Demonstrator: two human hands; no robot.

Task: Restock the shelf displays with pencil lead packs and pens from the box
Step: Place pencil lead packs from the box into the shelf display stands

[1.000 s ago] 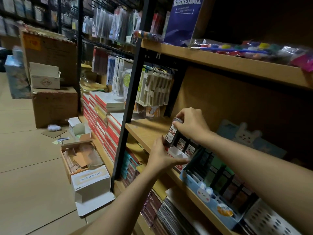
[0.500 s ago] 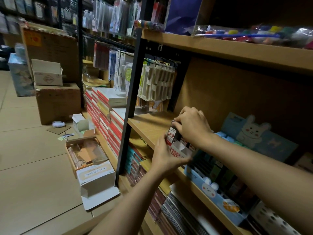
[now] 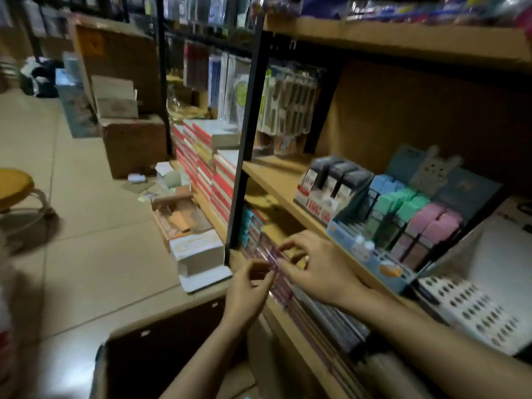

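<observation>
Three dark pencil lead packs (image 3: 335,177) stand upright in a red-and-white display box (image 3: 316,207) on the wooden shelf (image 3: 273,171). Both hands hang below that shelf, in front of the notebooks on the lower level. My left hand (image 3: 249,287) has loosely curled fingers with nothing visible in them. My right hand (image 3: 315,267) has relaxed, spread fingers and holds nothing I can see. The picture is blurred. An open cardboard box (image 3: 161,338), dark inside, sits beneath my forearms at the bottom edge.
A blue display (image 3: 371,254) of pastel packs stands right of the lead packs, then a white perforated tray (image 3: 475,309). A black shelf post (image 3: 244,145) rises left of my hands. Small boxes (image 3: 198,249) litter the floor; a yellow stool (image 3: 14,182) is at far left.
Both hands left the lead pack display and dropped down toward the lower shelf. The pack my right hand held now stands in the display box. The view tilted down, showing the cardboard box.
</observation>
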